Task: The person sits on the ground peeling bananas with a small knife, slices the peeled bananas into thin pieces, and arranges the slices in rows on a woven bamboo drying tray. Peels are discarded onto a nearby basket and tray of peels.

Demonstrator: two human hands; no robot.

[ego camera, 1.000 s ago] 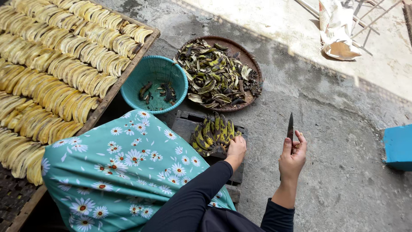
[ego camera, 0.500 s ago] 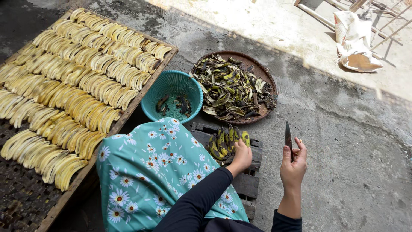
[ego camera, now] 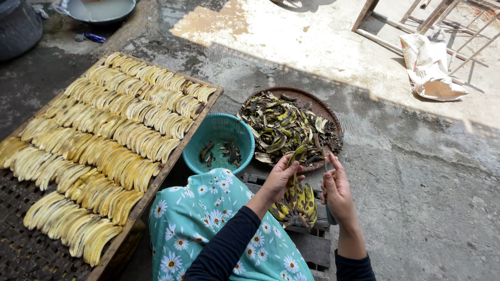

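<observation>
Left hand (ego camera: pixel 281 177) grips a single dark-spotted banana (ego camera: pixel 297 156), lifted just above the banana bunch (ego camera: pixel 298 204) lying on a wooden pallet (ego camera: pixel 312 244); right hand (ego camera: pixel 336 190) is clenched round a knife (ego camera: pixel 326 165), blade mostly hidden, close beside the fruit. Behind: round tray (ego camera: pixel 312 99) heaped w/ dark peels (ego camera: pixel 284 127), teal basket (ego camera: pixel 221 130) holding a few scraps. At left, drying rack (ego camera: pixel 31 250) w/ rows of peeled bananas (ego camera: pixel 104 151); floral teal cloth (ego camera: pixel 208 218) covers the lap.
</observation>
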